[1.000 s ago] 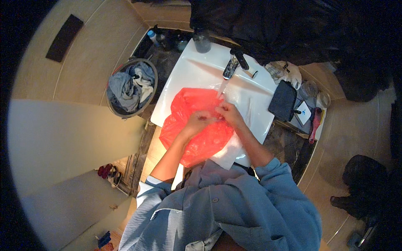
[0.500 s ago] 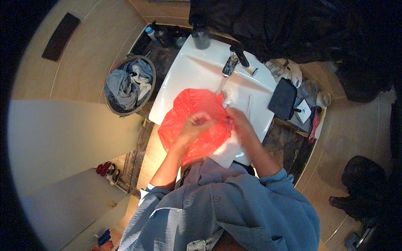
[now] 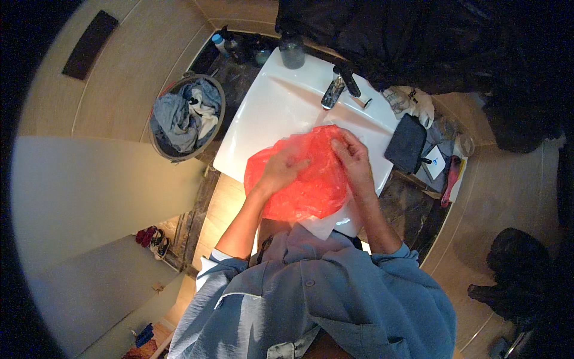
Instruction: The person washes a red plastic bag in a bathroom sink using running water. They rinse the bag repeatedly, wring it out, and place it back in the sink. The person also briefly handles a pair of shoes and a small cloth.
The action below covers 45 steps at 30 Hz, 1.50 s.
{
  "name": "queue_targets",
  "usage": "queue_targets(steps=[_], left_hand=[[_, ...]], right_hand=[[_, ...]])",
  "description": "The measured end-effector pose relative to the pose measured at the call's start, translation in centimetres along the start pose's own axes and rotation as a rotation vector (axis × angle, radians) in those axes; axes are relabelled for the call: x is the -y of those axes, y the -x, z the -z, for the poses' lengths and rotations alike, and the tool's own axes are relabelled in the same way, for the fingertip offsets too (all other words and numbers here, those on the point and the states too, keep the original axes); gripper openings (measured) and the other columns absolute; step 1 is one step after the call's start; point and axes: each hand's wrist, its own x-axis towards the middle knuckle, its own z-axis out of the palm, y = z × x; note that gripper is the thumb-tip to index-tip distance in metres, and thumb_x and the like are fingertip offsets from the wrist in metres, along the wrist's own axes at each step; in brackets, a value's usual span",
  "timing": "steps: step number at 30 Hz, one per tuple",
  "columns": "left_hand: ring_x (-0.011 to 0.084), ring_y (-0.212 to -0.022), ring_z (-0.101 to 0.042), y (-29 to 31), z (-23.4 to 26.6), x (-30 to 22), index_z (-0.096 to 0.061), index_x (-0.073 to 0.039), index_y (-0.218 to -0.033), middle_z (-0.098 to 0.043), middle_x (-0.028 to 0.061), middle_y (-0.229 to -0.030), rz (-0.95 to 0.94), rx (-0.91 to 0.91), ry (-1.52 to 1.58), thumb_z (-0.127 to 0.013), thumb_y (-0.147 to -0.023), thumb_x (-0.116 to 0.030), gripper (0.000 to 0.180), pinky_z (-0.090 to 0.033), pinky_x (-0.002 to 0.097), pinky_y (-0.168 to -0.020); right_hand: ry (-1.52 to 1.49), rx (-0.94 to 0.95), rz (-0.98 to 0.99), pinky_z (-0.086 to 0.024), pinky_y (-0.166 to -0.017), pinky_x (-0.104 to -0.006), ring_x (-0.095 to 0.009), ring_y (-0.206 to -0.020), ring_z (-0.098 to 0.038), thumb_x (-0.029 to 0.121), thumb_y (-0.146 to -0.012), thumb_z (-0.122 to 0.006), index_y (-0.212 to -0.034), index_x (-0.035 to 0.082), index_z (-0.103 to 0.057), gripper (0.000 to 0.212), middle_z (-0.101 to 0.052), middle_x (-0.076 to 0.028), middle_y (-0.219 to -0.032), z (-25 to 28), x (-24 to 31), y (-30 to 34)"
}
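A thin, translucent red plastic bag (image 3: 299, 197) spreads over the front of the white sink (image 3: 251, 119), crumpled and partly puffed out. My left hand (image 3: 282, 172) is on the bag's upper left part, its fingers curled into the plastic. On the bag's right side, my right hand (image 3: 354, 157) pinches the plastic near its far edge. A dark chrome faucet (image 3: 333, 94) stands just beyond the bag. Under the bag's near edge, a white sheet-like piece (image 3: 320, 227) pokes out toward my shirt. Whatever lies inside or beneath the bag is hidden.
Left of the sink stands a bucket of clothes (image 3: 185, 119). Bottles (image 3: 220, 45) and a dark jar (image 3: 292, 52) sit at the back. On the right are a dark pouch (image 3: 406, 143) and a pink-handled brush (image 3: 451, 179). Dark fabric (image 3: 382, 42) hangs behind.
The bag has shifted right and spread over more of the basin, covering the drain area. My right hand has moved slightly right and now lies over the bag's far right edge.
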Motion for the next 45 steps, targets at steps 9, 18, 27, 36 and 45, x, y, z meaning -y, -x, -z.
queue_targets(steps=[9,18,27,36,45], left_hand=[[0.0082,-0.055,-0.049,-1.2,8.8,2.3,-0.056,-0.009,-0.084,-0.054,-0.0010,-0.068,0.163,-0.243,0.760,-0.054,-0.089,-0.015,0.008,-0.040,0.0198,-0.052],[0.0092,-0.070,-0.057,0.8,9.4,1.3,-0.061,-0.006,-0.085,-0.063,0.0007,-0.081,0.108,-0.507,0.621,-0.058,-0.087,-0.016,0.010,-0.045,0.0225,-0.065],[0.0095,-0.075,-0.058,1.4,6.0,-6.6,-0.056,-0.006,-0.087,-0.060,0.0015,-0.082,-0.038,-0.227,1.140,-0.056,-0.089,-0.011,0.005,-0.047,0.0223,-0.066],[0.0175,-0.092,-0.061,3.0,11.4,-5.7,-0.050,-0.007,-0.117,-0.061,0.0085,-0.103,-0.127,-0.246,1.221,-0.059,-0.083,-0.003,0.034,-0.051,0.0294,-0.083],[0.0172,-0.090,-0.062,3.3,11.9,-2.4,-0.027,-0.013,-0.140,-0.063,0.0179,-0.101,-0.075,-0.040,0.682,-0.064,-0.071,0.008,0.081,-0.050,0.0279,-0.079]], right_hand=[[0.255,-0.334,0.081,-0.045,-0.074,-0.0240,-0.011,-0.083,-0.056,0.009,-0.087,-0.055,-0.101,0.001,-0.062,0.018,-0.063,-0.003,-0.092,9.3,0.6,-0.1],[1.373,-0.161,0.265,-0.046,-0.080,-0.0375,-0.033,-0.089,-0.055,0.002,-0.076,-0.057,-0.112,0.006,-0.055,0.036,-0.058,-0.018,-0.100,8.2,-0.5,1.9],[0.888,0.144,0.551,-0.042,-0.090,-0.0380,-0.033,-0.102,-0.053,0.001,-0.076,-0.059,-0.110,0.003,-0.052,0.035,-0.053,-0.015,-0.108,-2.7,0.5,-0.2],[1.071,0.081,0.008,-0.047,-0.081,-0.0413,-0.033,-0.095,-0.058,0.016,-0.083,-0.053,-0.096,0.008,-0.062,0.018,-0.062,-0.014,-0.099,3.1,-5.3,-4.3],[0.246,-0.201,-0.092,-0.045,-0.060,-0.0303,-0.020,-0.061,-0.057,0.016,-0.086,-0.049,-0.085,0.004,-0.062,0.018,-0.061,-0.006,-0.070,9.1,-4.6,-7.4]])
